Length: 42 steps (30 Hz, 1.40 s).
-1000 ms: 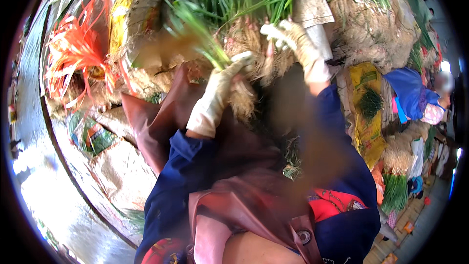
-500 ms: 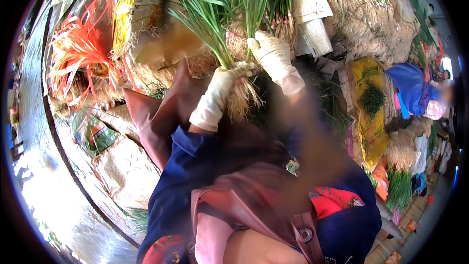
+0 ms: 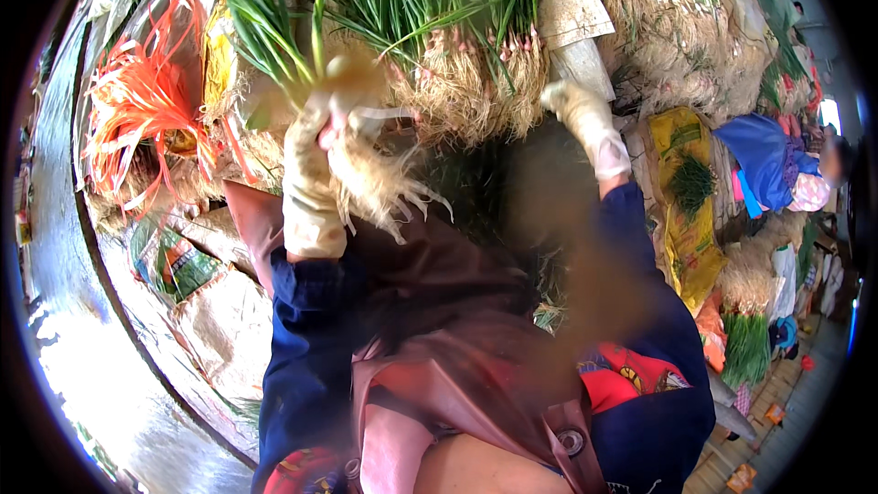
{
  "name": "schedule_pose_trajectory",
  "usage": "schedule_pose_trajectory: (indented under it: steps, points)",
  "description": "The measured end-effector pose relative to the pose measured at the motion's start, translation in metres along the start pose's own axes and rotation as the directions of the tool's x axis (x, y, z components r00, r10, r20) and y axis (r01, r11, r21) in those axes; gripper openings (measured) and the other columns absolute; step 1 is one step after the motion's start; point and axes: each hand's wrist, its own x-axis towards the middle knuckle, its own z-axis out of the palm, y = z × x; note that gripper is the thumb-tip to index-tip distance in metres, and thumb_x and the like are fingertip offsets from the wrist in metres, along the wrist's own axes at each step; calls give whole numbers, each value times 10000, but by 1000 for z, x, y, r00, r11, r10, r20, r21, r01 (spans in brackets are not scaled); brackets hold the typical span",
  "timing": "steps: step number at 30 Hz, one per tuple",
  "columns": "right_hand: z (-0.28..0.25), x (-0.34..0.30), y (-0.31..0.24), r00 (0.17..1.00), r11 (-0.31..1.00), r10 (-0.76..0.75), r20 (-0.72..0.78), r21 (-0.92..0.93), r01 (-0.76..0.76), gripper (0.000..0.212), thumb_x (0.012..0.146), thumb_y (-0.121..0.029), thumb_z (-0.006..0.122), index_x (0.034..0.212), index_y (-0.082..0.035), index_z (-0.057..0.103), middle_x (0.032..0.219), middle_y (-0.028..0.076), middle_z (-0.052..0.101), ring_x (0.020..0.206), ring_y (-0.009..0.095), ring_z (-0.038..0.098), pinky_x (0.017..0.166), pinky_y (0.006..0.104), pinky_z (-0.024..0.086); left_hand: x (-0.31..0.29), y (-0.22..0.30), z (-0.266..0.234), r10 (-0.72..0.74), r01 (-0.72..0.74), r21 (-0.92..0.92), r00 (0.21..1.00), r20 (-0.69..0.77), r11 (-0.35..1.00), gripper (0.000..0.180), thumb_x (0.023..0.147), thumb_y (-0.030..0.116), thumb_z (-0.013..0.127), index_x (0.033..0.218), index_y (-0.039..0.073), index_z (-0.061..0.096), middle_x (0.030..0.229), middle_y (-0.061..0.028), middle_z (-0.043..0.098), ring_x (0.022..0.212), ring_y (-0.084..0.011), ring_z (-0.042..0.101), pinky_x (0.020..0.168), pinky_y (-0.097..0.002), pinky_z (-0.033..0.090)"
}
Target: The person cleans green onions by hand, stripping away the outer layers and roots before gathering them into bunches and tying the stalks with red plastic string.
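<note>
My left hand, in a pale glove, is closed round a small bunch of green onions. The leaves point up and away, and the long pale roots hang toward my lap. A brown blur covers part of the fingers. To the right, my right hand, gloved too, stands apart from the bunch with its fingers curled together. What it holds, if anything, is hidden. Between and beyond the hands lies a row of green onions with pinkish bulbs and tangled tan roots.
Orange plastic strips hang at the left, beside a yellow sack. A larger heap of rooted onions lies at the far right. A brown apron covers my lap. Another person in blue is at the right edge.
My left hand has moved left with the green onions, whose roots now swing out to the right. My right hand has left the stalks and drawn away to the right.
</note>
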Motion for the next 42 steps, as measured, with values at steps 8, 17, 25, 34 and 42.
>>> schedule_pose_trajectory:
  steps: [8,17,25,34,42]
  points:
    - [72,83,-108,989,924,135,57,-367,-105,319,849,-365,642,972,-72,661,884,47,685,658,136,604,704,305,480,33,-43,-36,-223,228,86,973,-66,970,332,898,141,590,1194,-6,564,766,-15,594,683,-97,587,625,-226,519]
    - [81,120,-66,974,976,132,185,-198,-95,376,881,-372,578,1054,-40,621,908,98,668,707,194,639,698,354,483,35,-60,-27,-181,201,77,959,-217,977,264,905,127,585,1109,-40,595,673,-27,589,520,-35,454,470,-137,361]
    - [91,113,-125,997,726,72,-9,-685,-58,352,803,-439,612,989,-149,687,1002,96,669,894,289,646,769,390,513,29,-48,-28,-132,237,341,944,-303,910,231,882,148,619,1035,-26,630,716,-32,623,538,-49,480,472,-151,352]
    - [19,67,-136,974,975,34,-223,220,17,140,858,-125,642,945,-32,581,788,61,638,679,130,591,582,275,481,19,-47,-29,-135,210,312,960,-245,927,294,879,155,620,1126,-4,603,966,-50,661,772,-105,597,665,-211,472]
    - [71,-48,-141,876,950,-313,-368,-127,287,224,804,-90,684,1007,-114,593,857,37,670,727,139,635,681,291,526,22,-93,-17,-373,408,147,902,-218,901,307,892,148,601,1145,-25,592,859,-53,656,623,-64,563,550,-163,473]
